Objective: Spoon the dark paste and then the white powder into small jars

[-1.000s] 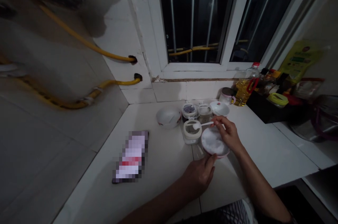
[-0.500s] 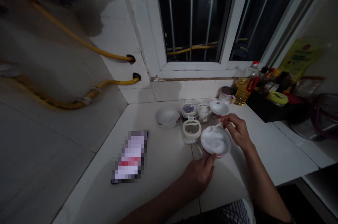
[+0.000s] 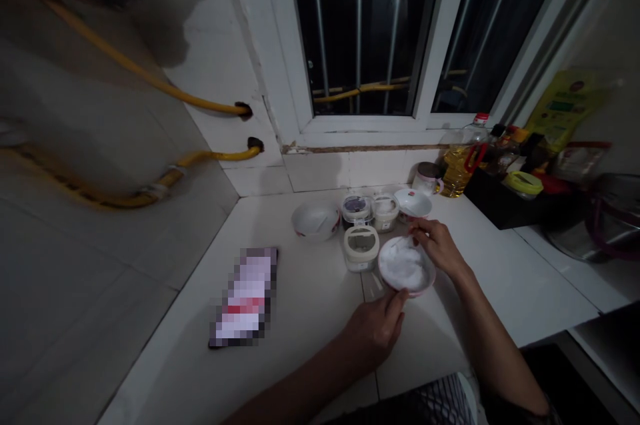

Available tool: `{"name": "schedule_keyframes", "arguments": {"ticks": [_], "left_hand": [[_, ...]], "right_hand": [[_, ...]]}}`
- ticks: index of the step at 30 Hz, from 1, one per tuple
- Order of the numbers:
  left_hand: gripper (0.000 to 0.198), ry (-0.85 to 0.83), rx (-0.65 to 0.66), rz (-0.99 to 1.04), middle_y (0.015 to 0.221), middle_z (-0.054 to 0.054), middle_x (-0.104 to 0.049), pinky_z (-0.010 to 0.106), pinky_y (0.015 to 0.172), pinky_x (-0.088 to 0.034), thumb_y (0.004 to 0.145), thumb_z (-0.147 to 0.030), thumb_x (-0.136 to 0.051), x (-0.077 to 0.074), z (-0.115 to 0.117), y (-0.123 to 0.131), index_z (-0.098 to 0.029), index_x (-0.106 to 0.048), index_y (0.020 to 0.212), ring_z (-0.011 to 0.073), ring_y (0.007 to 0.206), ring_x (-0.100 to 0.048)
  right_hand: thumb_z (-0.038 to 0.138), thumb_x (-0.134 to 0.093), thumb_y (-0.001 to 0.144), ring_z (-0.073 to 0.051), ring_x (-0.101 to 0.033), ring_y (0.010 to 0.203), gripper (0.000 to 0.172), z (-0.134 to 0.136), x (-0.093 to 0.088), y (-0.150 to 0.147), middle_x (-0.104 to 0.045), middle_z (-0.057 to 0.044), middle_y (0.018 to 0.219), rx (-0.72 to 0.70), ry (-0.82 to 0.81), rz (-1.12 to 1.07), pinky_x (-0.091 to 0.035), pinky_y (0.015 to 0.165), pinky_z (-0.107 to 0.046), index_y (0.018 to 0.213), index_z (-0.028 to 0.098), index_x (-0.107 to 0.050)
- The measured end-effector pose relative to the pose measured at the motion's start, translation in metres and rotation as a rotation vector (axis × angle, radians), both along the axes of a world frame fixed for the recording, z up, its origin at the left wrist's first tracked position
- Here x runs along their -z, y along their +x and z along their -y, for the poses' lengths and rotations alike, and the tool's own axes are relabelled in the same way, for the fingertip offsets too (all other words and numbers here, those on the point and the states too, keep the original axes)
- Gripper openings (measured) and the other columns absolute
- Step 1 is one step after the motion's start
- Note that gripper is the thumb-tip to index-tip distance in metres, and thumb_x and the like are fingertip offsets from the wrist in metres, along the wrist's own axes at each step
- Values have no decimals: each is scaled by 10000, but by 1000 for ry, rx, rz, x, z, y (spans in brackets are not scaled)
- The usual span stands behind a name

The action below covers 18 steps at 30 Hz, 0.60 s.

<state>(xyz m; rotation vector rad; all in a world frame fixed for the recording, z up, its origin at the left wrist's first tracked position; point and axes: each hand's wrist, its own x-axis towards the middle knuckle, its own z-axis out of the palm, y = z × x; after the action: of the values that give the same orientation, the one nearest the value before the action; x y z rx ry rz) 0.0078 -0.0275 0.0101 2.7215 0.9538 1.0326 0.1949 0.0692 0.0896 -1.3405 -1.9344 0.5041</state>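
My left hand (image 3: 381, 326) grips the near rim of a bowl (image 3: 429, 283), thumb on the edge. Soft-looking white stuff (image 3: 400, 265) fills much of the bowl; whether it is powder or paste I cannot tell. Over the far right rim, my right hand (image 3: 440, 245) pinches the handle of a small pale spoon (image 3: 407, 243). The spoon's head dips into the white stuff and hardly stands out from it. Just left of the bowl stands a clear jar with a cream lid (image 3: 361, 248). Behind it are a jar with dark contents (image 3: 357, 210) and another pale jar (image 3: 385, 211).
A white bowl (image 3: 316, 221) with a pale utensil sits left of the jars, another bowl (image 3: 414, 203) behind. A phone (image 3: 244, 298) lies at left. A lidded mug (image 3: 427, 178), an oil bottle (image 3: 457, 168), a black box (image 3: 493, 201) and a metal pot (image 3: 575, 225) line the right.
My right hand has moved slightly left and in over the bowl, bringing the spoon lower into the white stuff. My left hand still grips the rim. The view has shifted a little.
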Motion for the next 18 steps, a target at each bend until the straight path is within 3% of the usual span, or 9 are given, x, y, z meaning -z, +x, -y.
{"name": "schedule_keyframes", "arguments": {"ticks": [3,7,18], "left_hand": [[350,7,-2,1,1099,164,-660,310,711,-600,971,-174,-303,-1,0,0,-104,-385,1303,202,884,-698],[344,6,1,5,1111,169,-655,305,718,-599,964,-173,-324,-1,0,0,-94,-396,1291,208,901,-696],[359,13,2,-2,1106,159,-651,297,715,-598,978,-185,-297,-1,0,-1,-109,-370,1321,196,888,-692]], "right_hand": [[247,-474,699,-170,-533,585,138,-5,0,6,-576,14,542,76,-159,-262,-388,647,-287,677,197,-601],[277,-522,618,-152,-498,532,121,-9,-2,8,-550,26,486,62,-273,-491,-371,616,-280,627,191,-606],[234,-539,584,-142,-498,517,106,-13,-4,15,-556,22,453,33,-389,-555,-384,638,-285,611,179,-625]]}}
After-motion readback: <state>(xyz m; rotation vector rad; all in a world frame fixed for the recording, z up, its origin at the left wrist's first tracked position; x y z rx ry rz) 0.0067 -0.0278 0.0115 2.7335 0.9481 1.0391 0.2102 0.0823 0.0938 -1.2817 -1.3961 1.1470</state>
